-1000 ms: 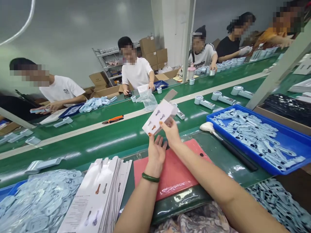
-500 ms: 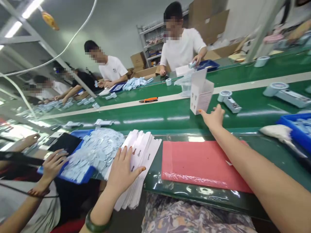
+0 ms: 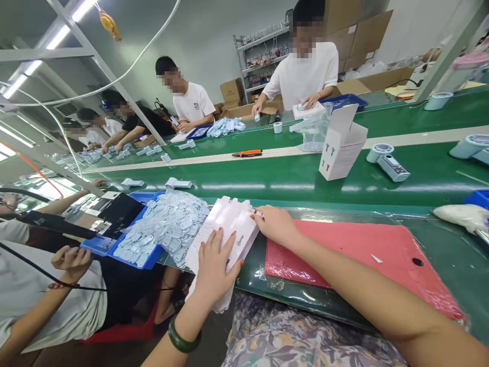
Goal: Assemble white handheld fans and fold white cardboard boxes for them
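A stack of flattened white cardboard boxes [image 3: 221,216] with small printed pictures lies at the near edge of the table. My left hand [image 3: 217,265] rests on it, palm down with fingers spread. At the stack's upper right corner, my right hand [image 3: 277,224] pinches the edge of a flattened box between thumb and fingers; the fingertips are partly hidden. Beyond it, an erected white box [image 3: 342,148] stands on the green belt with its top flaps up. A red mat [image 3: 344,250] lies under my right forearm.
Left of the stack, a blue tray [image 3: 151,260] holds a heap of light-blue plastic parts [image 3: 171,219]. Orange-handled pliers [image 3: 248,153], a clear plastic bag [image 3: 313,132] and a light-blue device [image 3: 387,160] lie on the belt. A co-worker's hand [image 3: 72,262] is at left; other people sit opposite.
My right hand has moved left from beside the erected box to the stack's corner. My left hand stays on the stack. The camera view has shifted, and the red mat shows more fully.
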`<state>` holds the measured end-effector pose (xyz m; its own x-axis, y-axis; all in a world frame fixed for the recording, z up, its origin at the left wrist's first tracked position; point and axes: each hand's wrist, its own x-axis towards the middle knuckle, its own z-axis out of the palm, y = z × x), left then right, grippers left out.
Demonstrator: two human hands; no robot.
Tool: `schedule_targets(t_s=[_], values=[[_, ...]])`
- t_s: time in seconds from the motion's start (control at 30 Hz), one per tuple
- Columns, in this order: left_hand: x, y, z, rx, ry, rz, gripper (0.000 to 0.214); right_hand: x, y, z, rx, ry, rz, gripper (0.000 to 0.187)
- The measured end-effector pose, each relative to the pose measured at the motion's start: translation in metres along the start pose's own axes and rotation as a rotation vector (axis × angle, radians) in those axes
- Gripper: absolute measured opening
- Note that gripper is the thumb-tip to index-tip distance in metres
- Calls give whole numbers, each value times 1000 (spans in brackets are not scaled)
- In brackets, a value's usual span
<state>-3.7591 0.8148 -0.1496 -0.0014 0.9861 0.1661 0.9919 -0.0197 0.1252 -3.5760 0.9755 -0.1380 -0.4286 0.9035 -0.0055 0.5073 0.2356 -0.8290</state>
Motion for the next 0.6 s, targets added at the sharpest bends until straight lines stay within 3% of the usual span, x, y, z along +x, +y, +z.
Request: schedule_targets(t_s=[0.17,0.33,0.47,0.6], values=[[-4,15,-19,-100,4,220,66,-42,24,-29,261,-99,100,28],[26,15,-52,-163,45,150,67,-102,32,-54,826,-300,-24,56],[40,28,-65,-230,8,132,55,-140,33,-61,922,-276,12,63],[34,41,-67,-379,-63,195,47,-170,38,-57,1032,-237,70,57]])
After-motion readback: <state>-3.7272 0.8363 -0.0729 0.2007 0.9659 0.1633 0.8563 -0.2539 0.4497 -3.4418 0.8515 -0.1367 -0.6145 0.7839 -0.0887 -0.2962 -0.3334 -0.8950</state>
